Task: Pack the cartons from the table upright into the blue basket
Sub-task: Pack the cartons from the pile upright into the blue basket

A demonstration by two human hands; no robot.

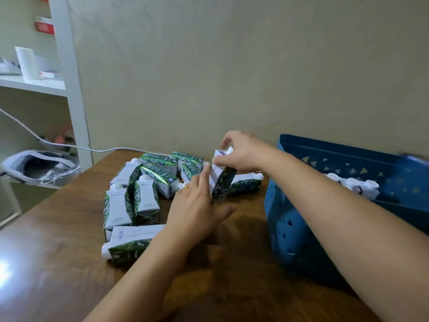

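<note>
— Where are the hands?

— The right hand (241,152) is up over the middle of the desk (58,252), its fingers and thumb pinching the top of one carton (221,180). That carton hangs tilted, top end up, its lower end just above the wood. The left hand (197,210) is beside it with fingers straight and together, fingertips touching the carton's lower side; a ring (185,187) shows on one finger.

— And the rest of the cartons?

— A loose pile (144,189) lies left of the hands: two stand upright with white caps on top, the others lie on their sides, one nearest the camera (130,242) with its cap pointing left. One more carton (246,183) lies flat behind the held one, between it and the basket.

— The basket?

— The blue basket (292,228) sits on the right of the desk, just beside the right forearm, with triangle cut-outs in its walls. Inside, against its near wall, a row of white caps (355,184) shows — cartons standing upright.

— Anything else?

— A white cable (69,146) runs across the back-left corner, a white shelf unit (67,66) stands at left, and a grey headset-like thing (39,166) lies beside the desk.
</note>
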